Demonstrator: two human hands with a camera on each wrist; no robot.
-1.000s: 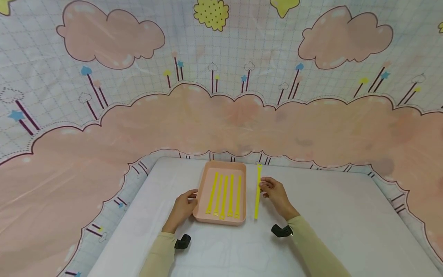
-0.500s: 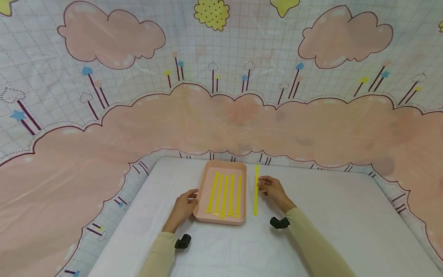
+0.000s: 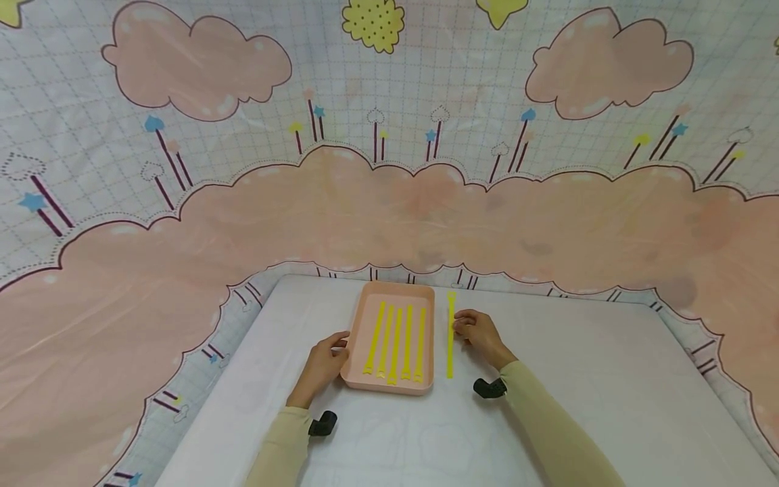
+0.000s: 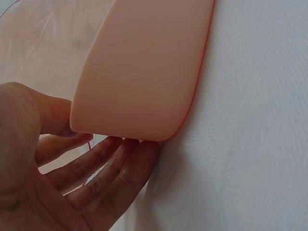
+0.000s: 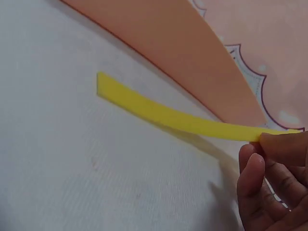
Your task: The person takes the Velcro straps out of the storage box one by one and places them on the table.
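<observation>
The right hand (image 3: 482,334) pinches a thin, flat yellow strip (image 5: 159,113) above the white-covered table (image 3: 578,358), just right of a pink rectangular tray (image 3: 403,295) bearing five yellow strips (image 3: 396,341). The left hand (image 3: 324,363) rests loosely extended fingers against the tray's left side.

Head looks down; nearer wrist views share tray (image 3: 398,293).

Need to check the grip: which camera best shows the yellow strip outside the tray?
The right wrist view: the strip is large there, with fingers pinching it. The head view shows it end to end but small, beside the tray; the left wrist view lacks it.
</observation>
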